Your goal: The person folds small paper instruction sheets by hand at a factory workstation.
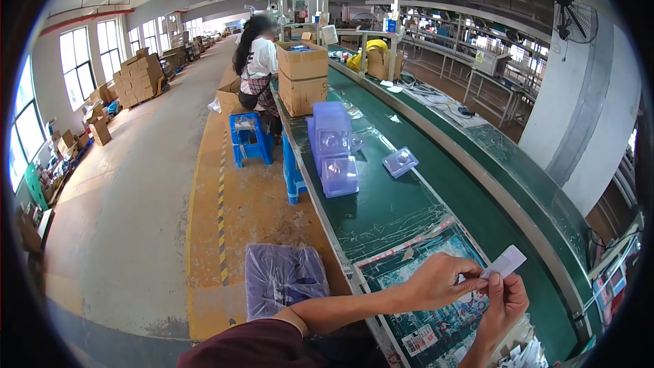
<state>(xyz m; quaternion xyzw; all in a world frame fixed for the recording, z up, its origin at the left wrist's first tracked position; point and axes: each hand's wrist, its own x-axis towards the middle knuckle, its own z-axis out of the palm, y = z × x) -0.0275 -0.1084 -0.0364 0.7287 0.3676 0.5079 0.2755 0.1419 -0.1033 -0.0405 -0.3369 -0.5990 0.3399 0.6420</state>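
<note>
Above the near end of the green workbench, my right hand [503, 310] pinches a small white folded paper [505, 261] between thumb and fingers. My left hand [439, 284] reaches in from the left and closes its fingertips on the paper's lower left corner. Beneath both hands lies a printed sheet [420, 300] with a barcode label, taped flat to the bench. Several white paper pieces [523, 356] sit in a pile below my right hand, partly cut off by the view's edge.
Translucent purple plastic containers [338, 176] stand stacked on the bench, and a single purple tray [400, 162] lies apart. Beyond them are cardboard boxes [303, 85] and a seated person [259, 61]. A blue stool [250, 139] and a plastic-wrapped purple bundle [286, 276] are at left.
</note>
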